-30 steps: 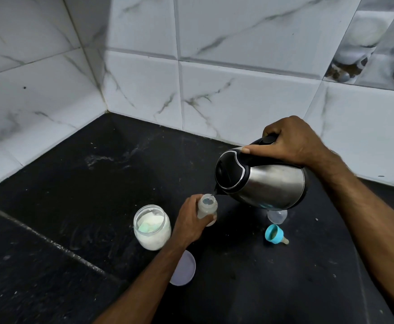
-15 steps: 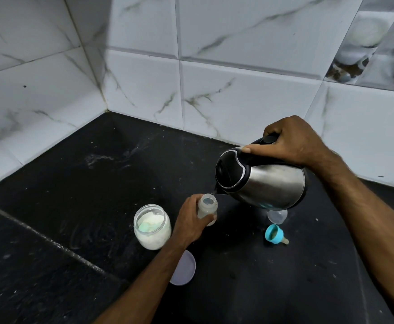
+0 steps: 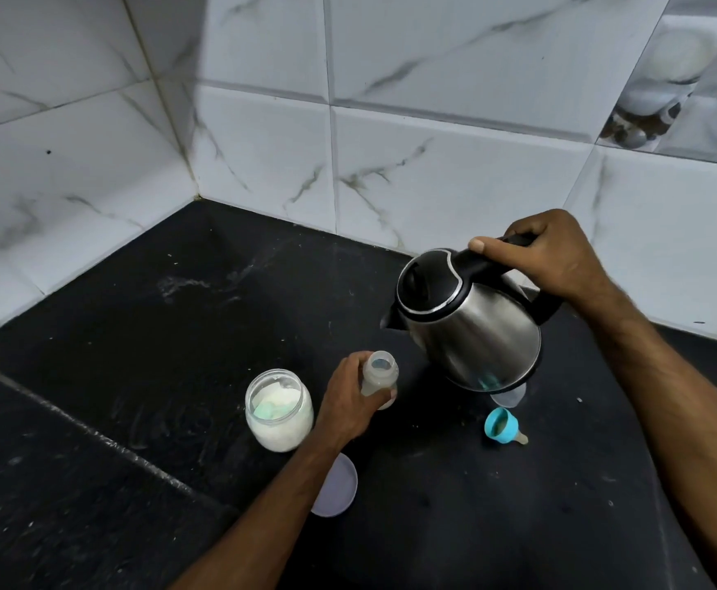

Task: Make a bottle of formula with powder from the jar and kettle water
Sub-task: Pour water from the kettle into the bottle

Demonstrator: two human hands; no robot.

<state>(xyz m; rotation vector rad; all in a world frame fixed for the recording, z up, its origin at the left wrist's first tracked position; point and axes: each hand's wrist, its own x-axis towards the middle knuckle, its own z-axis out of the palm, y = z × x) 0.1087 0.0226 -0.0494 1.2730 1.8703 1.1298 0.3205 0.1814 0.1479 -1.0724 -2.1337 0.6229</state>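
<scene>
So we see the big black counter point(image 3: 144, 334) filling the lower part of the frame, a flat, steady place to work. Right of the middle, the shiny kettle point(image 3: 471, 330) is up in the air, tipped only a little, its spout above the bottle and a bit to the right. Our right hand point(image 3: 548, 257) is wrapped tight around its black handle, thumb on top, we think to keep it steady. At lower middle the open jar point(image 3: 279, 408) of white powder stands close by, likely so the powder is easy to reach, with a green scoop inside. Just right of the jar, our left hand point(image 3: 348, 398) curls around the small bottle point(image 3: 379, 379), so it will not fall over. Its mouth is open. The round lid point(image 3: 334, 487) lies flat below the wrist. The blue teat ring point(image 3: 502, 425) rests at lower right, waiting to go on.
</scene>
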